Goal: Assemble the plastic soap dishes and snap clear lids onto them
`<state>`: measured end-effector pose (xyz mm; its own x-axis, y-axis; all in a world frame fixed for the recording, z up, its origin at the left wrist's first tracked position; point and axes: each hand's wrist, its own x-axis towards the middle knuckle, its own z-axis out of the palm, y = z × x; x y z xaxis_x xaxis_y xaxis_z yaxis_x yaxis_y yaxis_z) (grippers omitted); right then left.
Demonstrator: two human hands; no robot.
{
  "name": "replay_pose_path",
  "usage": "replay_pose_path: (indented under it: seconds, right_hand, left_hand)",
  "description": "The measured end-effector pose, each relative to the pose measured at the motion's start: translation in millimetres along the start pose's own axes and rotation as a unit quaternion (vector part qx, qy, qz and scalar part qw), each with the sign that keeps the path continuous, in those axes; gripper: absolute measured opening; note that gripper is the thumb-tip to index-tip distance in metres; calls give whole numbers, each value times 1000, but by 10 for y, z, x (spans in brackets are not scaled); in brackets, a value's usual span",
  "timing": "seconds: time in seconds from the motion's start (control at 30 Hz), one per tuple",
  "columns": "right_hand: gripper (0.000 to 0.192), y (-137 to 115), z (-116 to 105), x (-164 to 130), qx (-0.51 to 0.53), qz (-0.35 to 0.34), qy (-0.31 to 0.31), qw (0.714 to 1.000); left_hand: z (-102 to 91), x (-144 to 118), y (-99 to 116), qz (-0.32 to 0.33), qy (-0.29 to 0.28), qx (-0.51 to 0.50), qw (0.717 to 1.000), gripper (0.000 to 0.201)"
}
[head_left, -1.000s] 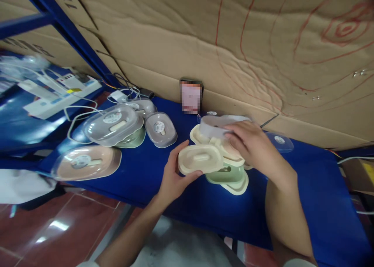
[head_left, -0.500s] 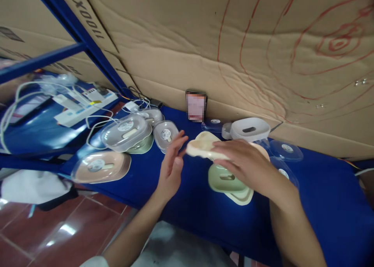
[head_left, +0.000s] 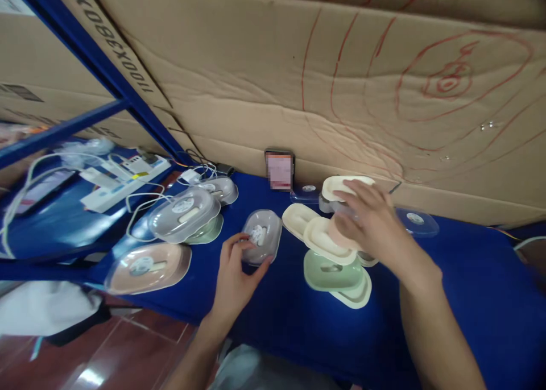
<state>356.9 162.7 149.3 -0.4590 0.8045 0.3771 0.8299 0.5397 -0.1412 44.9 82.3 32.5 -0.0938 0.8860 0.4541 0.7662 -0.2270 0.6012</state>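
Gripping a clear lid (head_left: 261, 236) by its near edge, the left hand (head_left: 234, 273) has thumb and fingers pinched on the rim; the lid sits tilted over the blue bench (head_left: 469, 287), about midway along and closer to the front edge. The right hand (head_left: 370, 224) lies spread over a heap of trays, its fingers resting on a cream tray (head_left: 327, 241) and a pinkish piece under the palm; whether it actually grasps anything I cannot tell. Just left of that heap lies another cream tray (head_left: 295, 216), touching it. Below the heap, nearer the front edge, a green tray (head_left: 333, 272) sits on a cream base (head_left: 356, 294). Behind the right hand, by the back edge, stands a white dish (head_left: 341, 184), and to its right another clear lid (head_left: 416, 220). Toward the left end are a lidded grey box (head_left: 183, 212) stacked on a green one, and a lidded pink box (head_left: 147, 265) at the front corner. A small dark device (head_left: 279, 169) leans against the cardboard wall (head_left: 341, 83) at the back edge.
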Motion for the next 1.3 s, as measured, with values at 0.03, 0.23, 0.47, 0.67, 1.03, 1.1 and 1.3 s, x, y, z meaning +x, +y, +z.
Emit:
replay_pose_path:
  seconds: [0.03,0.23,0.47,0.67,1.03,1.1,1.3]
  right_hand:
    - [41,-153,23,14,22,-21,-24,999]
    - [57,-806,439,27,159,-156,-172,960]
    - [49,-761,641,72,219,-140,-199,945]
    - [35,-841,641,66,104,-188,-127,968]
    - [22,-95,-177,111,31,-17,210,977]
    - [26,78,-182,86,-35,64,251,965]
    - [35,682,-46,62,-86,219,207,950]
  left_hand:
    - [-12,-8,10,2,-3,-28,1000,32]
    - [-51,-56,-17,38,-14,-185,982,41]
    - [-17,-204,-78,68,-75,-169,980,72]
    - [74,-271,-138,3,-120,-161,980,85]
    - [-140,-326,-6,244,-208,26,947,45]
    - [-102,-304,0,266,-202,23,942,35]
    - [-42,-208,28,291,-193,-4,937,31]
